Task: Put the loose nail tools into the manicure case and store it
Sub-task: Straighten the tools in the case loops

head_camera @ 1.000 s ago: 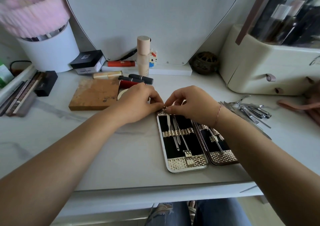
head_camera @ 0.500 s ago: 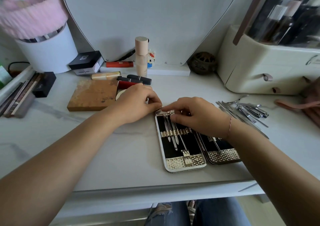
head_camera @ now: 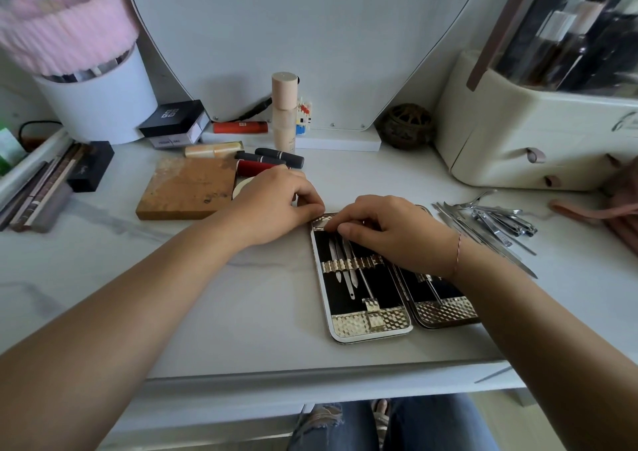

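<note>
The manicure case (head_camera: 371, 326) lies open on the white desk, two black-lined halves with gold patterned ends. Several slim metal tools (head_camera: 345, 264) sit under the gold strap of its left half. My left hand (head_camera: 276, 205) has curled fingers and grips the case's far left corner. My right hand (head_camera: 390, 229) lies over the far end of the case, thumb and curled fingers pinching the top of a slim tool there; it hides much of the right half. Loose nail tools (head_camera: 493, 221) lie in a heap on the desk to the right.
A brown square block (head_camera: 186, 188), lipsticks (head_camera: 276, 159) and a beige bottle (head_camera: 283, 112) stand behind my left hand. A cream organiser (head_camera: 538, 140) is at the back right, a white tub (head_camera: 100, 105) at the back left. The desk's front edge is near me.
My right hand has slid from the case's far edge toward me, onto the tools in the left half. My left hand has stayed at the far left corner.
</note>
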